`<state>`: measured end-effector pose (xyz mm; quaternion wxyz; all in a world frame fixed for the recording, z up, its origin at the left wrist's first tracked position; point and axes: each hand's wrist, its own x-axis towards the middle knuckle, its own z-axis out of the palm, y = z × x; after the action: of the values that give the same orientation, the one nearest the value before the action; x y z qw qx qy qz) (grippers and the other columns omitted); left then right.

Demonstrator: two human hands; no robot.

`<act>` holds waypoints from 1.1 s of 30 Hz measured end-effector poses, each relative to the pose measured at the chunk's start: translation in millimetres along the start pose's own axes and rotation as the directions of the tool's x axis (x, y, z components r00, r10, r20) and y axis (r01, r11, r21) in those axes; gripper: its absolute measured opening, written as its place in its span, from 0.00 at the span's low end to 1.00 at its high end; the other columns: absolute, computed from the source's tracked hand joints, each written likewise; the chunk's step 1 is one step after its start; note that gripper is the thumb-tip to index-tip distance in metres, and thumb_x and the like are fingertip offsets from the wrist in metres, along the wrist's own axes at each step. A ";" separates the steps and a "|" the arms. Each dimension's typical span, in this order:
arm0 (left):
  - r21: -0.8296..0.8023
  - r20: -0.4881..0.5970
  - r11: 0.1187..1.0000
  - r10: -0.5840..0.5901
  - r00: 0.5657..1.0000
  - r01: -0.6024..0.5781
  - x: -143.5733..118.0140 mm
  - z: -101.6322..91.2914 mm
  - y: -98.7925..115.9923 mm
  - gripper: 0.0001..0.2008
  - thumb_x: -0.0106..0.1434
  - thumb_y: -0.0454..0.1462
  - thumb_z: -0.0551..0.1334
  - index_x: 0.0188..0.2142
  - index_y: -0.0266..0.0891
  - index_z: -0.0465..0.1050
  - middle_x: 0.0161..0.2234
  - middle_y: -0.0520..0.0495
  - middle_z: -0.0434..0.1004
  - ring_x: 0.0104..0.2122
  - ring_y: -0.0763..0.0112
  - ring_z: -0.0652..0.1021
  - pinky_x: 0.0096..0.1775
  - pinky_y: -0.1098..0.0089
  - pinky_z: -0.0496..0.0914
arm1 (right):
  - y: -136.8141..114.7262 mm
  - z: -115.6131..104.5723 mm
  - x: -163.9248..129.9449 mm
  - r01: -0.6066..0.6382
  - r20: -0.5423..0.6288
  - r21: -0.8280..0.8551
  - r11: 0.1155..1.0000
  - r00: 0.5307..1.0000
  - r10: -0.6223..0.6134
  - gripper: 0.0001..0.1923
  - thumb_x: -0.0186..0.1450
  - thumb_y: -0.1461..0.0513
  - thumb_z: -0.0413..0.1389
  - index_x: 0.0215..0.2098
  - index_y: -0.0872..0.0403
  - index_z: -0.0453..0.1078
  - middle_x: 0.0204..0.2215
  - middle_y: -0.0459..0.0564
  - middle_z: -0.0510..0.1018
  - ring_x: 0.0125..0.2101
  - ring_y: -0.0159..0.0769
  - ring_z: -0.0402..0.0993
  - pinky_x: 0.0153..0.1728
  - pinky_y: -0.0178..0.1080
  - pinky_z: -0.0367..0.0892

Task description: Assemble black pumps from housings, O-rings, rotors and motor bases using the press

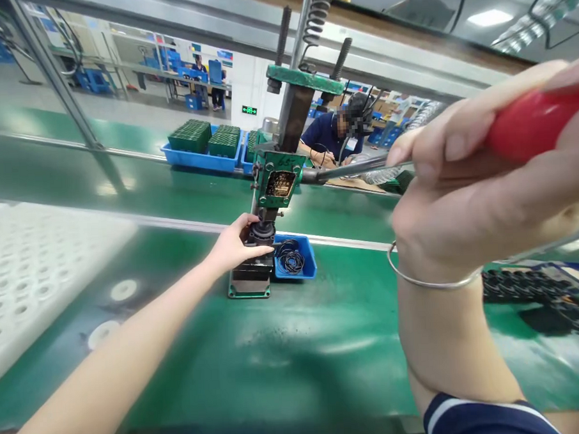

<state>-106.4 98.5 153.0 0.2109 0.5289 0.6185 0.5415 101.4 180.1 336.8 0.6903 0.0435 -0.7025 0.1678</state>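
A green hand press (268,157) stands upright on the bench. My right hand (465,177), large in the foreground, is wrapped around the red knob (530,126) of its metal lever (354,169). Under the ram sits a round black part (262,230). With thumb and forefinger to either side, my left hand (231,247) steadies this part on the press; some of the contact is hidden. Just right of the press base, a small blue bin (309,267) holds thin black rings (291,260).
White perforated trays (14,280) lie at the left, near two white discs (123,289). Black parts (527,285) lie at the right. Behind the press are blue trays (203,160) of green pieces. A co-worker (324,135) sits across the bench.
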 end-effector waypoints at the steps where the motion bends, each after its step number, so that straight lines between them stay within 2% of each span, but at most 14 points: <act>1: -0.001 -0.003 1.000 0.004 1.000 -0.004 -0.2 0.0 -0.1 0.31 0.49 0.46 0.74 0.47 0.40 0.65 0.42 0.48 0.79 0.42 0.62 0.80 0.48 0.63 0.73 | -6.1 -0.7 -8.5 -0.036 0.016 0.006 0.999 0.999 0.036 0.32 0.63 0.40 0.36 0.42 0.54 0.69 0.42 0.40 0.76 0.48 0.36 0.79 0.30 0.28 0.70; 5: -0.027 0.003 1.000 0.005 1.000 -0.005 -0.4 0.4 -0.9 0.31 0.48 0.47 0.74 0.47 0.41 0.65 0.42 0.48 0.80 0.42 0.62 0.80 0.48 0.63 0.73 | -22.7 11.5 -21.7 -0.091 0.031 -0.001 0.996 0.995 0.091 0.23 0.67 0.42 0.44 0.43 0.50 0.68 0.42 0.43 0.75 0.50 0.41 0.79 0.35 0.37 0.78; 7: -0.040 0.004 0.999 0.006 1.000 -0.006 -0.6 0.6 -0.9 0.32 0.48 0.47 0.74 0.47 0.41 0.64 0.43 0.48 0.80 0.43 0.61 0.80 0.48 0.63 0.73 | -26.5 20.9 -21.4 -0.046 -0.092 -0.004 0.999 0.995 0.046 0.17 0.71 0.46 0.46 0.43 0.48 0.67 0.36 0.43 0.72 0.43 0.38 0.81 0.34 0.40 0.79; 10: -0.048 0.000 0.999 0.004 1.000 -0.004 -1.2 0.7 0.3 0.32 0.48 0.47 0.74 0.47 0.41 0.64 0.42 0.48 0.80 0.43 0.61 0.80 0.49 0.63 0.73 | -28.2 28.7 -16.6 -0.008 -0.273 0.014 1.000 0.962 0.011 0.12 0.74 0.51 0.47 0.40 0.48 0.66 0.25 0.41 0.60 0.28 0.30 0.77 0.28 0.36 0.76; 12: -0.055 0.001 0.998 -0.004 1.000 0.005 -1.5 1.0 1.0 0.32 0.48 0.47 0.74 0.47 0.41 0.64 0.41 0.48 0.80 0.43 0.61 0.80 0.49 0.63 0.73 | -27.8 28.6 -12.4 -0.038 -0.231 0.046 0.998 0.972 0.048 0.11 0.74 0.53 0.48 0.38 0.49 0.65 0.23 0.41 0.55 0.24 0.26 0.72 0.25 0.33 0.74; 14: -0.065 0.001 0.998 -0.001 1.000 0.001 -1.4 1.7 0.4 0.31 0.48 0.47 0.74 0.47 0.41 0.64 0.42 0.48 0.79 0.43 0.62 0.80 0.49 0.63 0.73 | -27.3 27.4 -10.8 -0.069 -0.169 0.092 0.993 0.982 0.084 0.10 0.74 0.55 0.48 0.37 0.50 0.64 0.23 0.41 0.55 0.21 0.24 0.68 0.25 0.32 0.72; 15: -0.071 0.002 0.997 0.005 1.000 -0.005 -1.2 2.2 -0.6 0.31 0.48 0.47 0.74 0.47 0.41 0.64 0.43 0.47 0.79 0.43 0.62 0.80 0.49 0.63 0.73 | -27.1 27.5 -11.2 -0.064 -0.181 0.127 0.990 0.980 0.087 0.09 0.74 0.56 0.49 0.37 0.50 0.64 0.23 0.41 0.56 0.21 0.24 0.66 0.24 0.32 0.72; 19: -0.118 -0.015 0.993 0.012 1.000 -0.014 0.8 4.3 -7.6 0.33 0.46 0.47 0.75 0.47 0.42 0.65 0.43 0.47 0.79 0.43 0.60 0.80 0.49 0.60 0.73 | -24.9 32.2 -11.4 0.114 -0.354 0.198 0.974 0.935 -0.037 0.09 0.71 0.59 0.50 0.32 0.49 0.63 0.20 0.39 0.56 0.16 0.26 0.55 0.19 0.34 0.67; 21: -0.121 -0.025 0.993 0.011 1.000 -0.014 2.1 4.9 -10.8 0.33 0.45 0.47 0.76 0.47 0.42 0.65 0.43 0.46 0.79 0.43 0.59 0.80 0.50 0.58 0.73 | -23.2 33.2 -6.4 0.088 -0.308 0.161 0.983 0.951 -0.034 0.11 0.71 0.57 0.49 0.31 0.48 0.61 0.18 0.38 0.55 0.15 0.27 0.52 0.17 0.34 0.65; 24: -0.096 -0.034 0.995 0.020 0.999 -0.023 3.5 4.9 -13.4 0.32 0.45 0.47 0.76 0.46 0.42 0.65 0.44 0.46 0.79 0.43 0.59 0.80 0.51 0.58 0.73 | -24.0 30.1 -2.4 -0.029 -0.164 0.158 0.987 0.985 0.055 0.10 0.72 0.58 0.47 0.31 0.48 0.60 0.19 0.39 0.53 0.15 0.28 0.52 0.17 0.34 0.64; 25: -0.088 -0.039 0.996 0.024 0.999 -0.027 3.7 4.8 -13.6 0.32 0.45 0.47 0.76 0.46 0.42 0.65 0.44 0.47 0.79 0.44 0.59 0.80 0.51 0.58 0.73 | -25.4 28.8 -4.5 -0.034 -0.163 0.173 0.984 0.985 0.063 0.10 0.72 0.59 0.47 0.32 0.48 0.61 0.19 0.39 0.54 0.15 0.28 0.52 0.17 0.34 0.64; 29: -0.057 -0.058 0.998 0.034 0.998 -0.038 3.6 4.7 -11.8 0.31 0.45 0.46 0.76 0.45 0.42 0.66 0.42 0.47 0.80 0.44 0.59 0.80 0.51 0.58 0.72 | -30.8 27.6 -19.3 -0.012 -0.303 0.179 0.984 0.951 0.067 0.09 0.71 0.58 0.48 0.32 0.47 0.62 0.21 0.40 0.56 0.17 0.29 0.56 0.23 0.35 0.68; 30: -0.051 -0.063 0.998 0.034 0.997 -0.037 3.5 4.8 -11.1 0.31 0.44 0.46 0.76 0.44 0.42 0.66 0.42 0.47 0.80 0.44 0.59 0.80 0.51 0.58 0.72 | -30.5 27.9 -20.0 -0.004 -0.303 0.181 0.983 0.951 0.059 0.09 0.72 0.58 0.49 0.32 0.46 0.62 0.22 0.40 0.57 0.18 0.28 0.57 0.23 0.35 0.68; 33: -0.041 -0.069 0.999 0.032 0.997 -0.035 3.6 5.0 -9.8 0.31 0.44 0.47 0.76 0.45 0.42 0.66 0.43 0.46 0.79 0.45 0.58 0.80 0.52 0.57 0.71 | -25.8 26.3 -15.4 -0.003 -0.182 0.202 0.979 0.982 0.041 0.10 0.73 0.56 0.48 0.34 0.47 0.62 0.23 0.40 0.59 0.17 0.26 0.58 0.21 0.32 0.65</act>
<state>-107.8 105.4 143.8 0.1919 0.5159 0.6048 0.5756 84.6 145.5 326.4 0.7427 0.0895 -0.6152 0.2490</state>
